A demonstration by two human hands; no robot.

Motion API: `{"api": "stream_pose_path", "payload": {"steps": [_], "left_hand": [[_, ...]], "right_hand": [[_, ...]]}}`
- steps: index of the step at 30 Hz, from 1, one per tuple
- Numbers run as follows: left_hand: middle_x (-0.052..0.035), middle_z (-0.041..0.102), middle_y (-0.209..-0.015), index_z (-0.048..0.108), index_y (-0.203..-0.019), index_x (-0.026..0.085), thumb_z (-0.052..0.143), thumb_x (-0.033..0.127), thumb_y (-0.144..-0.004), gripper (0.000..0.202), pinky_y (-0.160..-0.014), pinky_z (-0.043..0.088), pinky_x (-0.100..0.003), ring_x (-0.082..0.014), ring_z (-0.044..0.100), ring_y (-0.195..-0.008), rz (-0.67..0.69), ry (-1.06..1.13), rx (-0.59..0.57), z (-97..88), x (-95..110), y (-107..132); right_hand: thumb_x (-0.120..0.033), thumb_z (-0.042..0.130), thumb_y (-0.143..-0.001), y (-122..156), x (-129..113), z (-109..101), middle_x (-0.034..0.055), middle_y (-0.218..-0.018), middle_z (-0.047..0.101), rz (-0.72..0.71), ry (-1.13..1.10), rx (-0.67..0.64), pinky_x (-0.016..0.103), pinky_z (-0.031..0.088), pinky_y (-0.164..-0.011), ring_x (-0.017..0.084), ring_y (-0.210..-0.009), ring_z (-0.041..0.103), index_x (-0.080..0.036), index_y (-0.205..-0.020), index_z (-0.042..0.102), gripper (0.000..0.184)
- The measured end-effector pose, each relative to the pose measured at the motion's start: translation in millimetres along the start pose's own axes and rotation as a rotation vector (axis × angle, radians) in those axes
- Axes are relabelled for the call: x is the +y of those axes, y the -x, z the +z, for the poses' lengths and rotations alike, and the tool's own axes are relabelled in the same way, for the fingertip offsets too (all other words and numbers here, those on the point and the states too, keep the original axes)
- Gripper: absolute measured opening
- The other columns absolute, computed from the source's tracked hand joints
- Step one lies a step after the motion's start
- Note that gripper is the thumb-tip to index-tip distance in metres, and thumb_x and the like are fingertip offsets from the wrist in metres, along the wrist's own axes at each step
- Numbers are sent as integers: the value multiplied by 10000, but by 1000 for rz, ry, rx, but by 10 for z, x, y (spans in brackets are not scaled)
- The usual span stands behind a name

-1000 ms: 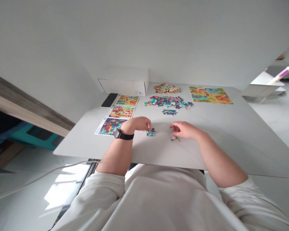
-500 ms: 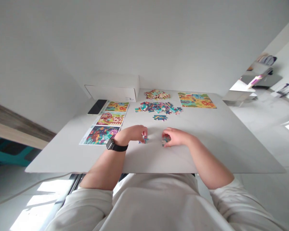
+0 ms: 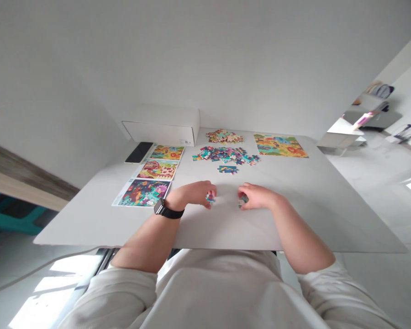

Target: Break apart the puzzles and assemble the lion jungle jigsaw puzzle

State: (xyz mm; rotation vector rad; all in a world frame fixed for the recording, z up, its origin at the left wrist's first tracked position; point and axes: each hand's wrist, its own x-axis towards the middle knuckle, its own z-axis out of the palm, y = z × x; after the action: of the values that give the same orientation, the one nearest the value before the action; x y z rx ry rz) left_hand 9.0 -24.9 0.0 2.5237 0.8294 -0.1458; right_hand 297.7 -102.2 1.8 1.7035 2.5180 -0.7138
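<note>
Head view: the left hand (image 3: 192, 193) pinches a small jigsaw piece (image 3: 210, 197) between narrowed fingertips, and the right hand (image 3: 256, 196) holds another jigsaw piece (image 3: 243, 200) the same way, both hands near each other over a white table (image 3: 226, 233). A heap of loose pieces (image 3: 224, 155) lies at twelve o'clock, printed puzzle cards (image 3: 145, 192) at ten, a large puzzle picture (image 3: 280, 145) at one.
</note>
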Motion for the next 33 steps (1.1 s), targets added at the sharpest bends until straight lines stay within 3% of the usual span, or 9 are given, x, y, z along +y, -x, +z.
{"api": "stream_pose_path", "payload": {"steps": [6,11,13,15,17,19,25,33], "left_hand": [[-70,699,-1138,734,-1116,231,892,294,-702,447,-879,498,-307,-260,684,-1035,2,-32,6,46,16,-7],[-67,703,-1168,716,-1156,228,875,338,-734,465,-880,505,-309,-250,685,-1034,28,17,27,79,-31,-40],[-76,701,-1213,693,-1233,234,850,390,-776,507,-921,513,-326,-257,684,-1065,13,25,110,85,-66,-63],[-101,686,-1289,664,-1300,234,790,438,-850,510,-1029,502,-373,-285,659,-1171,-17,5,270,97,-104,-117],[-125,661,-1374,640,-1350,229,708,452,-927,482,-1150,449,-437,-314,598,-1310,-63,-23,437,119,-144,-207],[-135,638,-1444,618,-1399,225,646,432,-972,476,-1221,399,-473,-317,539,-1406,-105,-22,533,153,-186,-326],[-141,643,-1507,651,-1418,193,645,408,-954,512,-1276,362,-454,-301,539,-1458,-84,45,498,244,-263,-657],[-128,568,-1609,691,-1431,243,641,486,-952,539,-1301,304,-537,-354,466,-1533,-93,37,455,324,-148,-818]], "right_hand": [[-368,913,-732,-31,97,24,66,-1102,681,-25,-35,13,297,519,-789,210,-886,670,-231,-1057,726,399],[-327,796,-889,-179,380,29,95,-1130,722,44,-128,272,331,535,-907,219,-976,699,-209,-1165,724,309],[-290,746,-927,-276,482,53,110,-1154,733,102,-105,389,361,537,-958,237,-1038,703,-204,-1153,730,242],[-267,722,-941,-383,541,91,128,-1214,734,132,-51,466,400,519,-1042,268,-1150,687,-201,-1175,735,243],[-272,707,-954,-492,551,139,150,-1298,720,146,-8,498,445,493,-1113,302,-1254,652,-190,-1246,726,304],[-296,689,-972,-596,522,190,156,-1379,698,138,10,510,477,471,-1156,321,-1324,619,-194,-1322,707,365],[-349,689,-986,-756,423,294,130,-1509,637,90,29,535,492,432,-1225,314,-1427,563,-256,-1429,673,453],[-348,674,-997,-614,534,273,150,-1501,648,138,72,523,493,446,-1223,328,-1394,600,-223,-1411,705,433]]}}
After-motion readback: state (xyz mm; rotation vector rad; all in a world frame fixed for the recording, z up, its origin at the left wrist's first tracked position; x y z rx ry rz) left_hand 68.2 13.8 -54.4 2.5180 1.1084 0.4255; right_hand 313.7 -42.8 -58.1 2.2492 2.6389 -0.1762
